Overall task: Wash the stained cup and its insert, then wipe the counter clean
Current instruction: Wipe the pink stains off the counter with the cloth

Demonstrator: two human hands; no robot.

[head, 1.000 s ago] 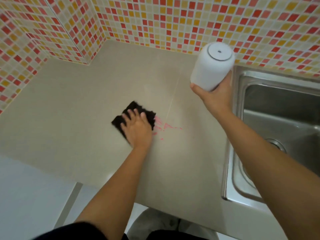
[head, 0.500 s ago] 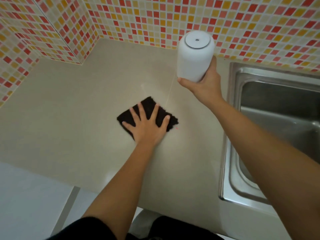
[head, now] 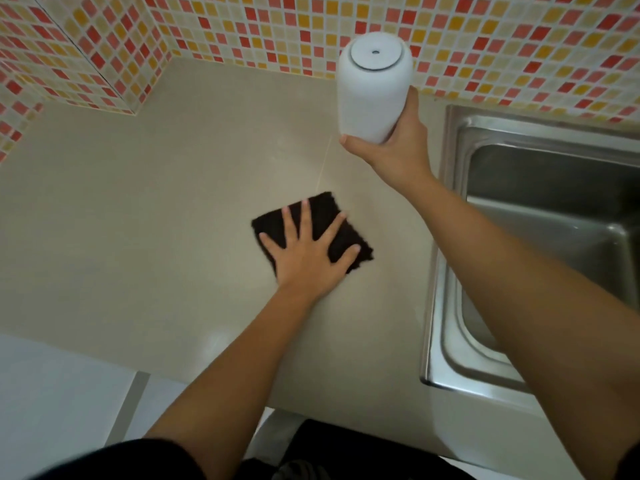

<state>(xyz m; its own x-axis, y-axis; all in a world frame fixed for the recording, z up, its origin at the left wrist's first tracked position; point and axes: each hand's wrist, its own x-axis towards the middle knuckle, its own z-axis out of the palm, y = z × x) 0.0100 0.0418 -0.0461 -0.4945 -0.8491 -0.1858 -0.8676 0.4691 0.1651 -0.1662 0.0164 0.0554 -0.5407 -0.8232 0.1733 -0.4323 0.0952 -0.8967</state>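
Aloft, cup (head: 372,95) upright, disc end up, gripped by right hand (head: 398,150), left hand (head: 308,263) splayed on cloth (head: 349,240)

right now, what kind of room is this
Probably a home kitchen: a steel sink is set in a beige counter, with a mosaic tile wall behind. The left hand presses a dark cloth on the counter while the right hand holds a white cup.

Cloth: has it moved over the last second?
Yes. The cloth under the left hand slid right, toward the sink, reaching the counter seam it earlier lay left of.
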